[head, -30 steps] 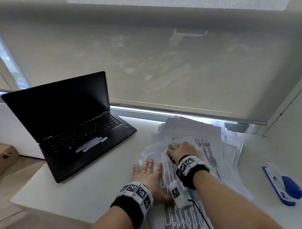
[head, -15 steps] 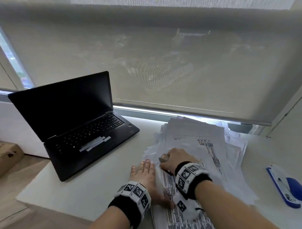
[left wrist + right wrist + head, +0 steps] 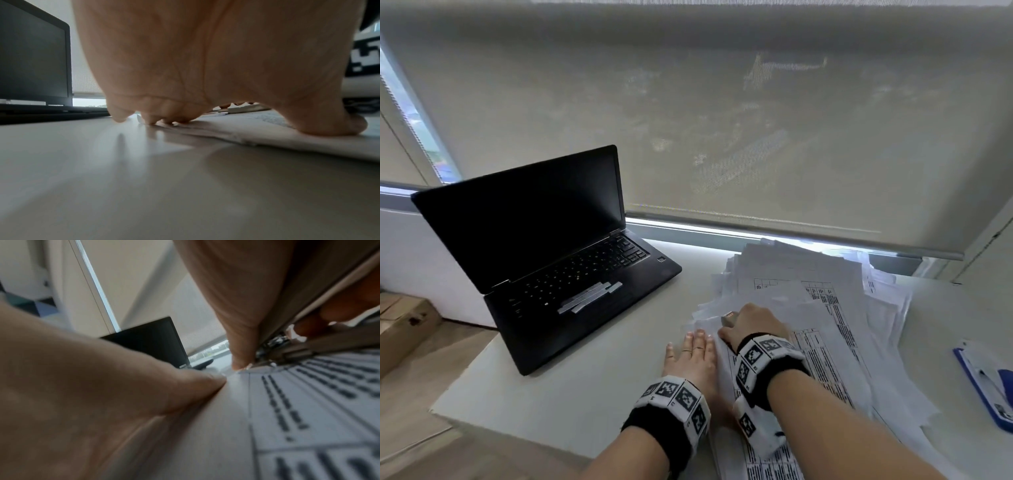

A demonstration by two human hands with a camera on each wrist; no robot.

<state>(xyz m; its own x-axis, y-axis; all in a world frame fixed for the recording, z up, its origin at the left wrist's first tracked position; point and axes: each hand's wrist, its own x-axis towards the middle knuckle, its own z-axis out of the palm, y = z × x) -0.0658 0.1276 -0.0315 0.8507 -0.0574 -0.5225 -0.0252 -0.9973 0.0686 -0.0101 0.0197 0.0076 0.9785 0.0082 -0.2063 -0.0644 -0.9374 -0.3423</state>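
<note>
**Right hand grips a small grey tool on the paper pile**

The right hand (image 3: 755, 325) has its fingers curled round a small grey tool (image 3: 728, 318) and holds it tight. The tool looks like a little stapler, but I cannot tell for sure. It sits at the left edge of the top sheet (image 3: 822, 346), a page full of black printed lines. In the right wrist view the thumb (image 3: 185, 386) presses down on that page, and the metal front of the tool touches the paper just beside it.

The left hand (image 3: 693, 356) lies flat just beside the right hand, with its fingers straight and close together. It holds nothing. In the left wrist view its fingertips (image 3: 152, 120) press on the edge of the paper.

The top sheet lies on a big messy paper pile (image 3: 808, 270) on the right half of the white table (image 3: 571, 383). Both wrists wear black bands (image 3: 767, 356) with black and white squares.

An open black laptop (image 3: 544, 246) with a dark screen stands left of the pile, well apart from the hands. A blue and white desk tool (image 3: 986, 387) lies at the right edge of the table, past the pile. Behind the table a grey blind (image 3: 722, 120) covers the window. A brown cardboard box (image 3: 404, 329) sits on the floor at the far left
</note>
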